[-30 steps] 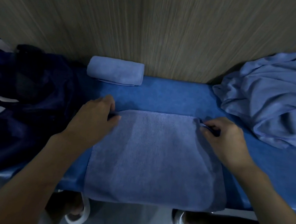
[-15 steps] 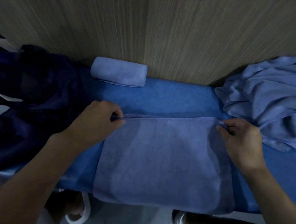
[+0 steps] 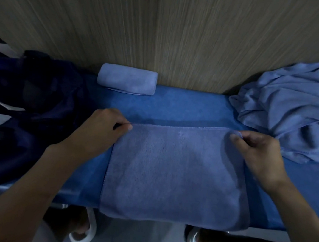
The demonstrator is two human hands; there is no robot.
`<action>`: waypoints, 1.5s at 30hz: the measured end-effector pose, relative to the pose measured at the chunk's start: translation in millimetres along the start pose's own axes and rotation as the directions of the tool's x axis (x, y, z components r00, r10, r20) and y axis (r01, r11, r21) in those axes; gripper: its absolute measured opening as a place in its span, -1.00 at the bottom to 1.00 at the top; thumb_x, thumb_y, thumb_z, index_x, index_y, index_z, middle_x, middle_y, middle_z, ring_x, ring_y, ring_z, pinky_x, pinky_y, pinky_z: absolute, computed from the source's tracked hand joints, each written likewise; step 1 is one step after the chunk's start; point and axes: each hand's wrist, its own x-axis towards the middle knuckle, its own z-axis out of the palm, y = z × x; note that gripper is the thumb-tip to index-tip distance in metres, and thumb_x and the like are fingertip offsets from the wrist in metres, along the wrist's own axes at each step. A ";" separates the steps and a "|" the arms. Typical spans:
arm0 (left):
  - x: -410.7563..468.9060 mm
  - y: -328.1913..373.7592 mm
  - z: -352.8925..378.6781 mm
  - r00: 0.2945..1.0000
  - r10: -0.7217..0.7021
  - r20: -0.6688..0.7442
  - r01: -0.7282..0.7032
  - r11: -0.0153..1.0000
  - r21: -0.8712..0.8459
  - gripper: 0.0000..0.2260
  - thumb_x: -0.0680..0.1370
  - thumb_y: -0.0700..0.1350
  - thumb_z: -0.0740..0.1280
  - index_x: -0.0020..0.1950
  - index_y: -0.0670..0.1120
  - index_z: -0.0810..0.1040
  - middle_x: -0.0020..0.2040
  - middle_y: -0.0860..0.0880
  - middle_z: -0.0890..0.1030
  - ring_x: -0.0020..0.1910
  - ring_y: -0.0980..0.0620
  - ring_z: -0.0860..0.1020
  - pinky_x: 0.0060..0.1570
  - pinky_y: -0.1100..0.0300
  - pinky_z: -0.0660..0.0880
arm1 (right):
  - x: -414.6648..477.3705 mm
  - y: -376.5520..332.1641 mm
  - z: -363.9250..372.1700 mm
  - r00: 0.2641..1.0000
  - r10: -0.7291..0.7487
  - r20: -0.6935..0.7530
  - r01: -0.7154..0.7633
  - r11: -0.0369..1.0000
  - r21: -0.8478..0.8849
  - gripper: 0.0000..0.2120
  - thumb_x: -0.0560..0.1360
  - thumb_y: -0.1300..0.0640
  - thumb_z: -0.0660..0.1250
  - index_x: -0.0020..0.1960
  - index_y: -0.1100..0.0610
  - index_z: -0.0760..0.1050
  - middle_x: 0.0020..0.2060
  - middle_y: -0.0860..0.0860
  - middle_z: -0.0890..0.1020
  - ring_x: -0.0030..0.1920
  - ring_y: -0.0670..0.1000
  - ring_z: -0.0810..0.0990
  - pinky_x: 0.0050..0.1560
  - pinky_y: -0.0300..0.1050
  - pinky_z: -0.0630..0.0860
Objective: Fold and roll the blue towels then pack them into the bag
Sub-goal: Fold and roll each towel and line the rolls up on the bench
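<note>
Bearing towel [image 3: 177, 173]: blue surface [image 3: 185, 107], wood-grain wall [image 3: 182, 35].

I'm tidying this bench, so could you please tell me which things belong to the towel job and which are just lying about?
Job: folded towel, pinched by left hand and right hand; rolled towel; towel heap; dark bag.
Lying about: blue bench; wood panel.

A blue bench [image 3: 185, 107] stands against a wood-grain wall [image 3: 163, 33].
</note>
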 end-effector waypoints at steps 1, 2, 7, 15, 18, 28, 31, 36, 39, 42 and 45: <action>-1.2 -0.6 -1.3 1.000 0.009 -0.014 -0.009 1.000 0.010 -0.86 0.55 -0.15 0.39 -0.22 -0.08 0.63 -0.20 0.05 0.59 -0.20 0.19 0.54 -0.18 0.48 0.38 | -1.0 0.3 -1.7 1.000 -0.015 0.006 0.015 1.000 0.006 -0.78 0.54 0.09 0.37 -0.19 0.21 0.63 -0.32 0.17 0.62 -0.28 -0.07 0.48 -0.24 -0.12 0.46; -2.3 -0.2 -3.0 0.999 0.021 -0.028 -0.020 1.000 0.018 -0.88 0.54 -0.17 0.40 -0.19 -0.12 0.65 -0.18 0.04 0.60 -0.19 0.19 0.55 -0.15 0.48 0.39 | -2.8 -0.1 -3.6 1.000 -0.028 0.012 0.028 1.000 0.009 -0.70 0.55 0.06 0.36 -0.23 0.26 0.59 -0.39 0.20 0.53 -0.32 -0.06 0.42 -0.30 -0.14 0.40; -7.9 11.8 -19.3 0.998 0.030 -0.056 -0.031 0.999 -0.027 -0.91 0.50 -0.18 0.44 -0.20 -0.10 0.67 -0.17 0.10 0.62 -0.14 0.18 0.58 -0.12 0.46 0.41 | -18.0 -7.1 -17.0 1.000 -0.005 -0.009 0.006 0.986 0.167 -0.69 0.56 0.08 0.34 -0.26 0.28 0.54 -0.42 0.01 0.45 -0.32 -0.10 0.38 -0.30 -0.23 0.37; -26.6 59.9 -82.0 0.993 0.039 -0.112 -0.060 0.980 -0.192 -0.95 0.46 -0.23 0.48 -0.19 -0.10 0.71 -0.18 0.01 0.69 -0.14 0.13 0.62 -0.13 0.47 0.46 | -36.1 -58.5 -69.0 0.999 0.037 -0.024 -0.022 0.896 0.443 -0.88 0.43 0.26 0.45 -0.24 0.09 0.60 -0.37 -0.11 0.66 -0.29 -0.19 0.56 -0.18 -0.35 0.50; -38.0 81.7 -109.9 0.993 0.047 -0.109 -0.074 0.961 -0.268 -0.88 0.46 -0.25 0.48 -0.21 -0.04 0.70 -0.18 0.04 0.70 -0.16 0.22 0.62 -0.07 0.47 0.46 | -49.7 -80.1 -91.9 0.999 0.042 -0.006 -0.035 0.884 0.466 -0.87 0.26 0.03 0.51 -0.24 0.06 0.66 -0.28 -0.03 0.67 -0.19 -0.05 0.56 -0.09 -0.13 0.49; -71.2 144.9 -181.9 0.975 0.112 -0.190 -0.161 0.951 -0.265 -0.87 0.47 -0.20 0.49 -0.22 0.01 0.69 -0.17 0.11 0.70 -0.23 0.31 0.59 -0.16 0.54 0.41 | -90.6 -148.4 -150.4 0.992 -0.098 -0.083 0.127 0.855 0.504 -0.79 0.40 0.00 0.41 -0.25 0.14 0.66 -0.28 0.13 0.66 -0.19 0.02 0.55 -0.07 -0.02 0.47; -78.1 156.9 -199.9 0.968 0.128 -0.215 -0.182 0.950 -0.255 -0.81 0.46 -0.19 0.50 -0.25 0.10 0.69 -0.17 0.13 0.70 -0.23 0.30 0.59 -0.16 0.51 0.43 | -97.3 -167.6 -164.3 0.981 -0.139 -0.135 0.188 0.853 0.488 -0.78 0.32 -0.09 0.45 -0.32 0.07 0.64 -0.36 -0.03 0.63 -0.24 -0.07 0.53 -0.12 -0.13 0.50; -90.6 179.6 -223.7 0.950 0.151 -0.274 -0.215 0.952 -0.218 -0.84 0.43 -0.20 0.52 -0.23 0.07 0.68 -0.26 0.21 0.68 -0.30 0.34 0.58 -0.25 0.54 0.42 | -101.6 -186.5 -184.3 0.957 -0.195 -0.217 0.275 0.851 0.448 -0.77 0.27 -0.06 0.48 -0.25 0.10 0.61 -0.36 -0.07 0.65 -0.26 -0.14 0.55 -0.17 -0.28 0.52; -97.1 186.8 -233.5 0.944 0.172 -0.282 -0.229 0.956 -0.183 -0.85 0.43 -0.20 0.52 -0.22 0.06 0.67 -0.35 0.26 0.65 -0.35 0.36 0.56 -0.30 0.54 0.40 | -103.5 -193.4 -193.4 0.947 -0.240 -0.213 0.310 0.856 0.413 -0.86 0.36 0.08 0.46 -0.22 0.15 0.59 -0.38 -0.11 0.66 -0.29 -0.19 0.57 -0.20 -0.34 0.51; -100.3 190.2 -237.2 0.938 0.206 -0.277 -0.258 0.952 -0.164 -0.83 0.42 -0.23 0.52 -0.21 0.05 0.66 -0.37 0.28 0.63 -0.36 0.37 0.56 -0.29 0.55 0.40 | -103.6 -195.3 -198.1 0.938 -0.266 -0.223 0.335 0.863 0.378 -0.90 0.37 0.14 0.46 -0.23 0.16 0.58 -0.38 -0.11 0.66 -0.28 -0.17 0.57 -0.20 -0.34 0.51; -102.3 189.2 -238.6 0.934 0.240 -0.264 -0.296 0.935 -0.195 -0.75 0.43 -0.30 0.50 -0.24 0.07 0.66 -0.33 0.24 0.66 -0.32 0.33 0.59 -0.24 0.52 0.44 | -106.0 -197.0 -201.9 0.932 -0.288 -0.221 0.351 0.870 0.346 -0.91 0.40 0.21 0.46 -0.23 0.17 0.57 -0.40 -0.12 0.65 -0.31 -0.20 0.56 -0.22 -0.37 0.50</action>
